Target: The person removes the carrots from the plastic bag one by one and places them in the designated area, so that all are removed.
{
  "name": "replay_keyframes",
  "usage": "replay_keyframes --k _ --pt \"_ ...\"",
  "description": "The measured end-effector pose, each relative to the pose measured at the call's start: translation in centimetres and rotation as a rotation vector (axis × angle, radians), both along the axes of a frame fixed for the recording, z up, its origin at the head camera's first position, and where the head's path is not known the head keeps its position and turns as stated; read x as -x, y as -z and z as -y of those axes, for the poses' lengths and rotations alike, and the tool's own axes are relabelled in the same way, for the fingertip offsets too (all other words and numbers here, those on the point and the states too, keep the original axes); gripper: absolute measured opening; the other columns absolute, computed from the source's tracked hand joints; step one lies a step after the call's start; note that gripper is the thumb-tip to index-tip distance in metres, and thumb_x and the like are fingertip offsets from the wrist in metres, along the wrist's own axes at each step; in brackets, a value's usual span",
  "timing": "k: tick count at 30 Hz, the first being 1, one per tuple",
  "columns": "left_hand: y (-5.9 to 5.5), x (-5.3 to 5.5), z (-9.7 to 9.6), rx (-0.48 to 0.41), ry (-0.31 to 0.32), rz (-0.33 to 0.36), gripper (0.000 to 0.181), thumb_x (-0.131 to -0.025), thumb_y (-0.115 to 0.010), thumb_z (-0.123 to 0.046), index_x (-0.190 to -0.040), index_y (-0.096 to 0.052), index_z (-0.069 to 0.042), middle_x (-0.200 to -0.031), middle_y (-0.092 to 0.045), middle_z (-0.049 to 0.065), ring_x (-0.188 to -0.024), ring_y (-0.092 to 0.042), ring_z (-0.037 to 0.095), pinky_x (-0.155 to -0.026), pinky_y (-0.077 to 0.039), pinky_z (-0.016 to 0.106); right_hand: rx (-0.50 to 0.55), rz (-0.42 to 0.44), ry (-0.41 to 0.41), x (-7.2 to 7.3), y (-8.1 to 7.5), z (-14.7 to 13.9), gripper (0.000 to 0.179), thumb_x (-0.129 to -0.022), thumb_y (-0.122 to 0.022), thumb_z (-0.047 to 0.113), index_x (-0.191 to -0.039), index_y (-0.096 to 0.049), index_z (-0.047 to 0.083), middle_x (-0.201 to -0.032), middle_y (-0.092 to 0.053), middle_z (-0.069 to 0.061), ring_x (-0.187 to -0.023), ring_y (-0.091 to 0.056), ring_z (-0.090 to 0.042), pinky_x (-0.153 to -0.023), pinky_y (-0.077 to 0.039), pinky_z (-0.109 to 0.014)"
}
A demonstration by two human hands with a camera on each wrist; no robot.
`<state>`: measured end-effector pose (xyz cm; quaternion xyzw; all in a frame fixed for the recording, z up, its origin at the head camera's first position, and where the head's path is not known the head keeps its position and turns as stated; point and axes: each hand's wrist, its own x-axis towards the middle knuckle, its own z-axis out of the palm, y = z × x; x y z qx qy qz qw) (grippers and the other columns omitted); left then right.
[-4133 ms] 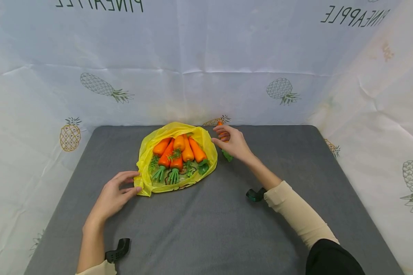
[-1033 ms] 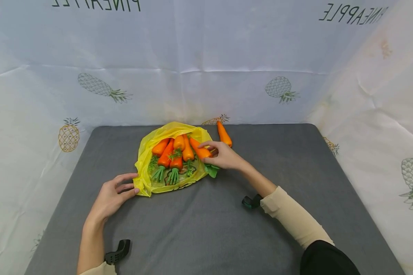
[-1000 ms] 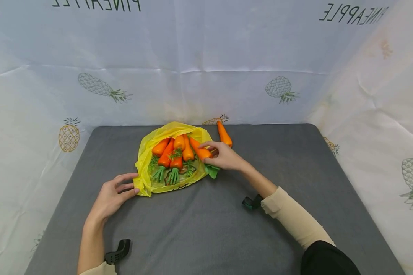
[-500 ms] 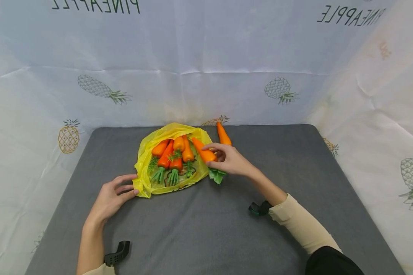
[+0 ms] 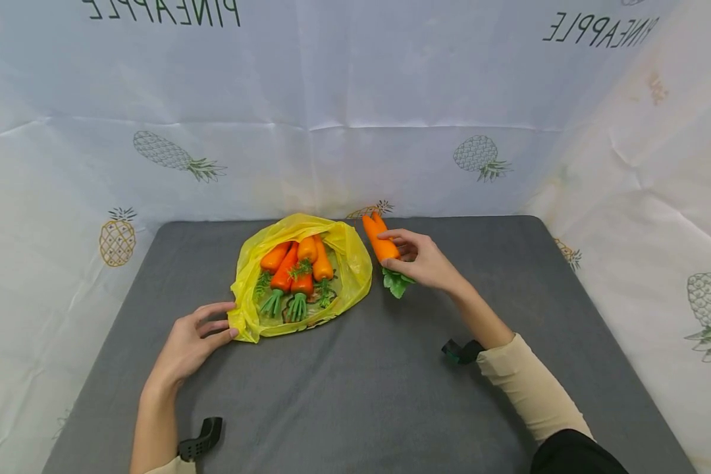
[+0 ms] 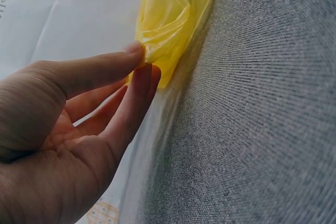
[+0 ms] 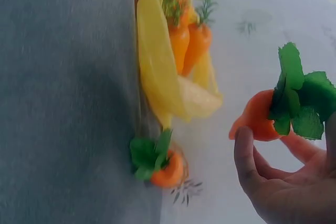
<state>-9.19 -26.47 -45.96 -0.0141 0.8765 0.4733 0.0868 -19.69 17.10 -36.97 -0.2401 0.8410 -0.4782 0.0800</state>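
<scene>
A yellow plastic bag [image 5: 357, 264] lies with its mouth open toward me, and several orange carrots [image 5: 284, 271] with green tops are inside. My left hand [image 5: 191, 339] pinches the bag's near left edge between thumb and fingers; the left wrist view shows the gathered yellow film [image 6: 164, 30] at the fingertips. To the right of the bag, my right hand [image 5: 422, 262] grips a carrot [image 5: 376, 241] near its leafy end. In the right wrist view this carrot [image 7: 258, 118] is raised off the table, leaves toward the camera. Another carrot [image 7: 169, 171] lies on the table, partly hidden behind it in the head view.
The grey cloth-covered table [image 5: 332, 401] extends in front of the bag and to both sides. A white curtain [image 5: 355, 85] printed with pineapples stands along the back edge and sides. Black wrist devices [image 5: 201, 440] sit on both forearms.
My right hand has drawn the carrot out of the bag's right side and moved it right and back, beside the carrot on the table. My left hand stays at the bag's edge.
</scene>
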Motion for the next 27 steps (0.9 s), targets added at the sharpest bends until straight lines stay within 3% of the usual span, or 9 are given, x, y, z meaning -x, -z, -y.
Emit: replay_keyframes --k 12,20,27 --pt "0.0 0.0 0.0 -0.006 0.013 -0.003 0.056 -0.085 -0.075 -0.033 -0.135 -0.054 -0.022 -0.142 -0.050 0.005 -0.100 -0.063 -0.009 -0.078 -0.054 0.017 -0.029 0.011 0.092 2.1 1.2 -2.7 0.048 -0.090 -0.069 0.014 -0.134 -0.054 0.003 -0.130 -0.058 -0.021 -0.105 -0.065 -0.037 -0.091 -0.054 -0.048" --pt "0.1 0.0 0.1 -0.010 0.019 -0.002 0.056 -0.085 -0.074 -0.033 -0.135 -0.054 -0.019 -0.142 -0.049 0.010 -0.098 -0.062 -0.011 -0.076 -0.055 0.018 -0.054 0.036 0.157 4.4 4.6 -4.6 0.048 -0.090 -0.070 0.023 -0.134 -0.056 0.013 -0.133 -0.059 -0.015 -0.105 -0.065 -0.034 -0.088 -0.054 -0.048" --pt "-0.3 -0.1 0.1 -0.042 0.026 0.000 0.055 -0.086 -0.073 -0.031 -0.137 -0.054 -0.019 -0.145 -0.046 0.011 -0.109 -0.066 0.007 -0.077 -0.055 0.018 -0.071 0.052 0.160 5.8 6.6 -5.9 0.050 -0.089 -0.071 0.034 -0.134 -0.056 0.020 -0.132 -0.059 -0.011 -0.106 -0.066 -0.030 -0.088 -0.055 -0.046"
